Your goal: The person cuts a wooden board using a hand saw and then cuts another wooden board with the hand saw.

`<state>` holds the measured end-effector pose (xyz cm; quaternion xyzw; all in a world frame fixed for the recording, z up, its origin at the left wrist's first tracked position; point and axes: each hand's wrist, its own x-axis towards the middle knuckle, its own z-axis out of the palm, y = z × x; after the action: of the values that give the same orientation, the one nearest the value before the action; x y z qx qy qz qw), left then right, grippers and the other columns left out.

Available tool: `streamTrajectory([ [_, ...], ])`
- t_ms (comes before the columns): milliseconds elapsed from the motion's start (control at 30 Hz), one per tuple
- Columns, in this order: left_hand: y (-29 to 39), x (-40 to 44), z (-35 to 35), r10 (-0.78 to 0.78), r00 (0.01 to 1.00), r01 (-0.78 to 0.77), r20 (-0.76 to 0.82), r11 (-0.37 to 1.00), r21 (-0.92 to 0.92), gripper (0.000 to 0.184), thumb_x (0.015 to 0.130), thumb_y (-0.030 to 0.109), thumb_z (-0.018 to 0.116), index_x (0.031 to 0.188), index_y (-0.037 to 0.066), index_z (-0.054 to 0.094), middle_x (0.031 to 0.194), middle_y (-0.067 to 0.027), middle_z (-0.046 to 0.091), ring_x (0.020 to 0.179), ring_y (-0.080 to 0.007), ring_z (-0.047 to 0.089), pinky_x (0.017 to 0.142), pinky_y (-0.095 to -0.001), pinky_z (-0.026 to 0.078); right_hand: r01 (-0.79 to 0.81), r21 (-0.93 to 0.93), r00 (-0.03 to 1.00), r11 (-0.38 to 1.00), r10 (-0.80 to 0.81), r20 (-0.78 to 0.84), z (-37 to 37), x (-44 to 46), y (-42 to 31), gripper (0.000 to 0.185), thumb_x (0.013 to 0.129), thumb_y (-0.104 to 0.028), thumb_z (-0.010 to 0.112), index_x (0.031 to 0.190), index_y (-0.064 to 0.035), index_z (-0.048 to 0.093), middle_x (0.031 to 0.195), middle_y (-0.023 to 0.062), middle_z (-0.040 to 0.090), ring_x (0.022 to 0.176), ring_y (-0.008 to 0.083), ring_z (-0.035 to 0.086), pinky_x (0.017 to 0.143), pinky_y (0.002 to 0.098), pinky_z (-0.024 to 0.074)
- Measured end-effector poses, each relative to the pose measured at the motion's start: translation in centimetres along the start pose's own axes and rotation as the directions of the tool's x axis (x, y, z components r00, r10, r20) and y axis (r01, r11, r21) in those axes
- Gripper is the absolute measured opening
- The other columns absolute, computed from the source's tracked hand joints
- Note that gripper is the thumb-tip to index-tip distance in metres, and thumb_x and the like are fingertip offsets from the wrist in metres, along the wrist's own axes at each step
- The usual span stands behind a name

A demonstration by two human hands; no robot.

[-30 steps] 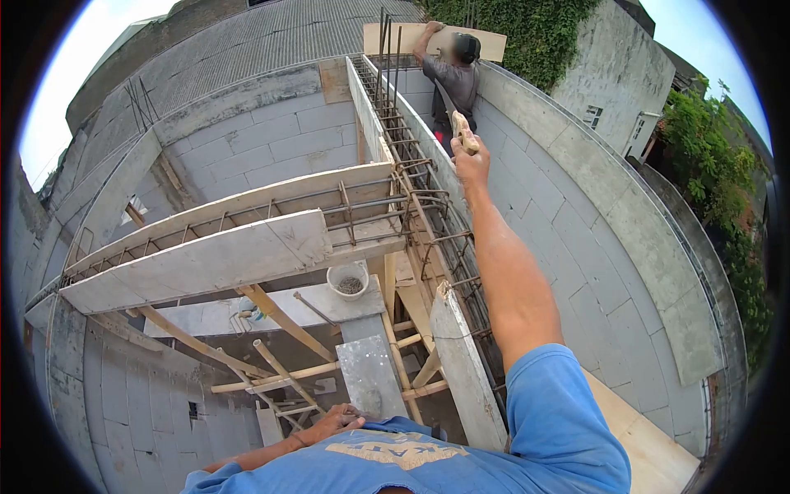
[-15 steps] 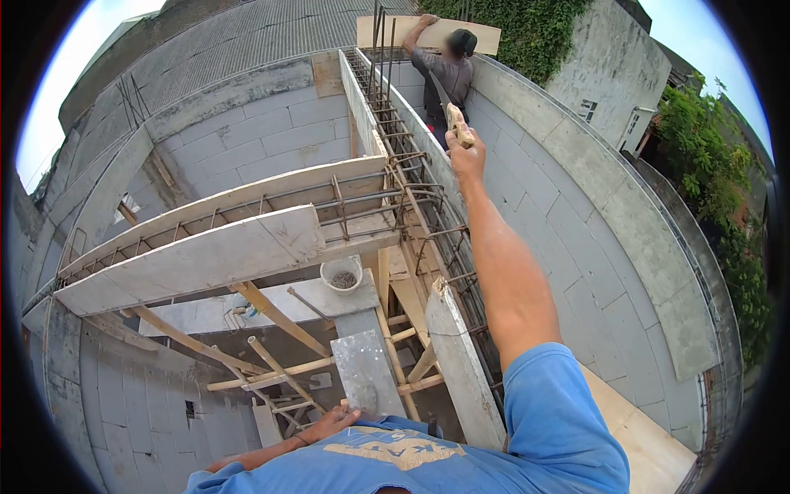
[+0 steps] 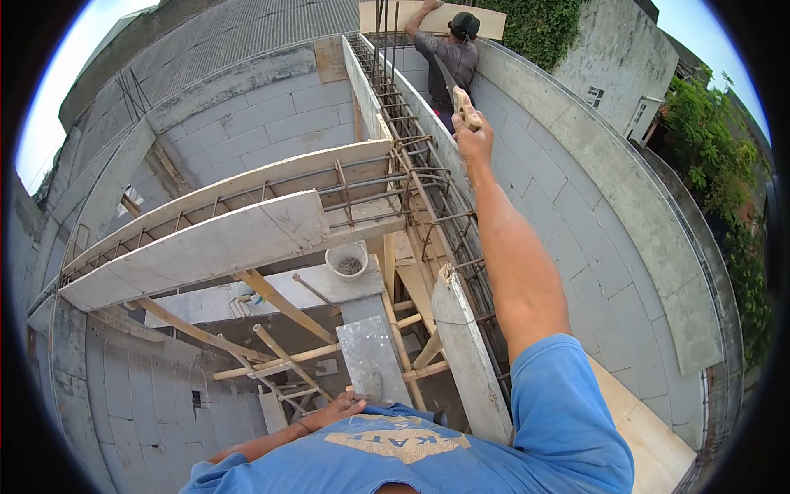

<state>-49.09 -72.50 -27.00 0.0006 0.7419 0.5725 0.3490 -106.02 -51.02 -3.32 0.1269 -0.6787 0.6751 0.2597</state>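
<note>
My right hand [image 3: 474,140] is stretched out ahead, closed round the wooden handle of a handsaw [image 3: 464,105]. The saw's dark blade points up and away, toward the co-worker's back. Below it run the rebar cages [image 3: 440,193] between formwork boards. Low at my belly is my left hand [image 3: 341,407], its fingers curled in against my blue shirt [image 3: 403,445]. A small pale tip shows by these fingers; what it belongs to cannot be made out. Just beyond that hand lies a grey, paint-spotted board [image 3: 370,358].
A co-worker [image 3: 448,58] at the far end grips a wide plywood board [image 3: 485,20]. A white bucket [image 3: 347,262] of small dark pieces and a hammer [image 3: 317,290] rest on a plank. Bamboo poles [image 3: 288,362] cross below. A cut formwork board [image 3: 469,354] stands near my right side.
My view has shifted slightly, so the scene sits a little lower and to the right. The right hand still holds the handsaw outstretched; the left hand stays at my belly.
</note>
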Motion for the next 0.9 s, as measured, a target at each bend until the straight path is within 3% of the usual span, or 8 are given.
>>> streamTrajectory([
  [133, 0.2, 0.4, 0.1, 0.037, 0.999, -0.038, 0.013, 0.998, 0.047, 0.069, 0.111, 0.057, 0.038, 0.134, -0.001, 0.067, 0.144, -0.0158, 0.046, 0.141, -0.0316, 0.036, 0.121, -0.0455, 0.027, 0.012, -0.002, 1.000, 1.000, -0.012, 0.008, 0.0, 0.1, 0.1, 0.024, 0.096, -0.018, 0.075, 0.114, -0.0033, 0.071, 0.092, 0.0015, 0.066, 0.073, 0.0108, 0.059, 0.064, 0.0290, 0.0522],
  [233, -4.9, 2.6, 0.5, 0.032, 0.997, -0.039, 0.074, 0.996, 0.085, 0.076, 0.110, 0.062, 0.033, 0.141, -0.002, 0.062, 0.150, -0.0180, 0.042, 0.146, -0.0353, 0.034, 0.123, -0.0473, 0.025, 0.027, 0.028, 1.000, 0.999, -0.027, -0.005, 0.1, 0.2, 0.4, 0.021, 0.096, -0.017, 0.075, 0.112, -0.0040, 0.070, 0.090, 0.0009, 0.065, 0.070, 0.0099, 0.058, 0.063, 0.0284, 0.0517],
  [300, -2.1, 2.0, 0.4, -0.005, 0.993, -0.006, 0.114, 0.995, 0.101, 0.083, 0.109, 0.066, 0.029, 0.145, -0.003, 0.058, 0.155, -0.0190, 0.038, 0.150, -0.0374, 0.031, 0.125, -0.0473, 0.024, 0.006, 0.034, 1.000, 0.999, -0.007, 0.022, 0.0, 0.0, -0.1, 0.020, 0.096, -0.016, 0.075, 0.111, -0.0037, 0.070, 0.090, 0.0014, 0.065, 0.069, 0.0095, 0.057, 0.063, 0.0277, 0.0513],
  [433, -1.1, 1.7, 0.1, -0.014, 0.992, 0.001, 0.129, 0.995, 0.102, 0.079, 0.110, 0.063, 0.033, 0.139, -0.003, 0.062, 0.148, -0.0179, 0.043, 0.144, -0.0333, 0.039, 0.122, -0.0438, 0.028, -0.055, 0.143, 0.998, 0.988, 0.055, 0.006, 0.1, -0.4, -0.8, 0.022, 0.092, -0.017, 0.078, 0.106, -0.0020, 0.072, 0.088, 0.0027, 0.068, 0.070, 0.0107, 0.060, 0.063, 0.0293, 0.0527],
  [567, -1.1, 1.3, 0.5, -0.009, 1.000, 0.009, 0.008, 0.998, 0.066, 0.071, 0.110, 0.059, 0.037, 0.133, -0.002, 0.066, 0.135, -0.0150, 0.053, 0.139, -0.0291, 0.043, 0.120, -0.0411, 0.031, -0.043, 0.146, 0.999, 0.988, 0.042, 0.012, 0.0, -0.5, -1.1, 0.020, 0.093, -0.016, 0.077, 0.106, -0.0025, 0.072, 0.087, 0.0021, 0.066, 0.069, 0.0110, 0.060, 0.063, 0.0289, 0.0528],
  [767, -3.0, 2.5, 1.6, 0.067, 0.998, -0.068, 0.007, 0.994, 0.082, 0.070, 0.110, 0.059, 0.038, 0.137, -0.001, 0.064, 0.140, -0.0162, 0.052, 0.138, -0.0299, 0.046, 0.119, -0.0408, 0.033, -0.112, 0.160, 0.993, 0.981, 0.106, 0.047, -0.1, -0.8, -1.7, 0.027, 0.094, -0.013, 0.077, 0.117, -0.0019, 0.071, 0.094, 0.0018, 0.067, 0.072, 0.0107, 0.059, 0.063, 0.0276, 0.0520],
  [833, -1.7, 2.5, 1.5, 0.075, 0.993, -0.076, 0.094, 0.997, 0.009, 0.071, 0.111, 0.059, 0.037, 0.140, 0.000, 0.061, 0.140, -0.0169, 0.053, 0.138, -0.0298, 0.046, 0.118, -0.0407, 0.034, -0.086, 0.131, 0.995, 0.988, 0.079, 0.063, -0.2, -0.5, -1.2, 0.038, 0.095, -0.017, 0.078, 0.128, -0.0005, 0.068, 0.106, 0.0054, 0.068, 0.076, 0.0119, 0.061, 0.067, 0.0278, 0.0550],
  [900, -1.9, 2.5, 1.8, 0.084, 0.994, -0.085, 0.067, 0.996, 0.013, 0.072, 0.111, 0.059, 0.036, 0.135, -0.003, 0.065, 0.136, -0.0166, 0.055, 0.135, -0.0297, 0.049, 0.117, -0.0405, 0.036, -0.103, 0.126, 0.992, 0.987, 0.093, 0.084, -0.3, -0.6, -1.0, 0.039, 0.095, -0.017, 0.079, 0.129, 0.0001, 0.068, 0.108, 0.0063, 0.068, 0.078, 0.0129, 0.062, 0.068, 0.0281, 0.0552],
])
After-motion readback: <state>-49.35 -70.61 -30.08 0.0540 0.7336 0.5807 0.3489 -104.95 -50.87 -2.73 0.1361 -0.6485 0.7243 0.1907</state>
